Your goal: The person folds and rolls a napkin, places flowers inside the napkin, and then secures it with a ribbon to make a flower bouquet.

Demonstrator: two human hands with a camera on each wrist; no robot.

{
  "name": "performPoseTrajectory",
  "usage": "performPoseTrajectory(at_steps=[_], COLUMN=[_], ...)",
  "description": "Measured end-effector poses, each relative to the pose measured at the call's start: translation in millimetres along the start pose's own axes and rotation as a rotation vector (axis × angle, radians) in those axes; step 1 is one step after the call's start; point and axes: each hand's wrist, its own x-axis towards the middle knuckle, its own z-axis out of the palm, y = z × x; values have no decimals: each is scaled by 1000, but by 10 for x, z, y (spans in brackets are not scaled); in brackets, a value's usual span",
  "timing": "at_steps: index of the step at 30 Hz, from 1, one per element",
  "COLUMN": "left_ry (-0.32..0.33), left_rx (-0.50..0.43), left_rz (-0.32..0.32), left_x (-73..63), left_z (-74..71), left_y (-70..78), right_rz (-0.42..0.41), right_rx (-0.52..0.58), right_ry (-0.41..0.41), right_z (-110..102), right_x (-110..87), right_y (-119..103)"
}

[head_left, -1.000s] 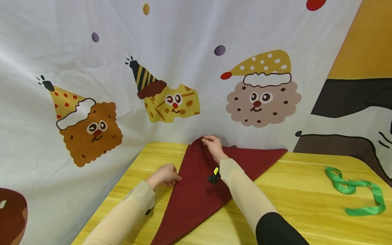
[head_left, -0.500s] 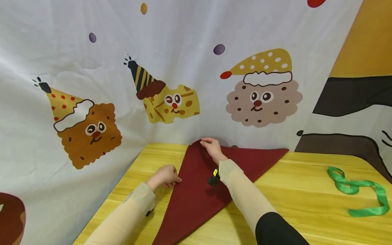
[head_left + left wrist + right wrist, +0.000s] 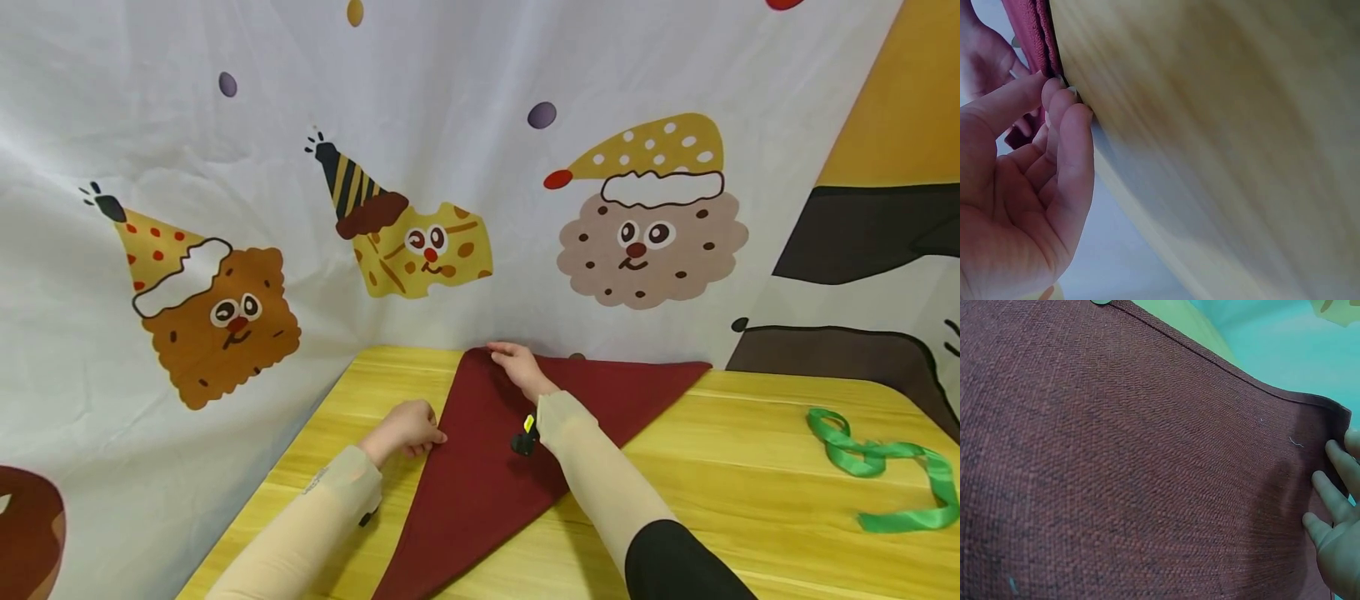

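Note:
A dark red cloth (image 3: 480, 492), folded into a triangle, lies on the yellow wood-grain table (image 3: 750, 492). My left hand (image 3: 408, 427) pinches its left edge between thumb and fingertips. The left wrist view shows the layered edge of the cloth (image 3: 1034, 31) at those fingertips, the other fingers curled inward. At the far corner, my right hand (image 3: 517, 367) holds the cloth, which is slightly raised there. In the right wrist view the fingers (image 3: 1329, 494) of that hand lie against the corner, and the thumb is mostly out of sight.
A loose, curling green ribbon (image 3: 900, 450) rests on the right part of the table. Right behind the table's far edge hangs a white curtain (image 3: 465, 125) printed with cartoon biscuits and cheese, and it continues down the left side.
My right hand has brought the cloth's far corner slightly down and left. The left hand keeps its place on the edge.

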Motion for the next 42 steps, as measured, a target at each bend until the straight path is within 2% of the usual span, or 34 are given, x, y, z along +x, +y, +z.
performPoseTrajectory(at_steps=[10, 19, 28, 36, 42], left_ry=[-10, -11, -15, -12, -7], left_rx=[8, 25, 30, 26, 13], left_rz=[4, -4, 1, 9, 22], left_x=[0, 34, 44, -16, -38], left_z=[-14, -6, 0, 14, 13], left_y=[0, -12, -12, 39, 10], right_rz=[8, 32, 24, 31, 35], right_rx=[-16, -112, -145, -119, -88], right_ry=[-51, -121, -78, -26, -60], right_z=[40, 103, 107, 21, -12], right_x=[-13, -26, -45, -121, -249], right_y=[52, 27, 47, 6, -70])
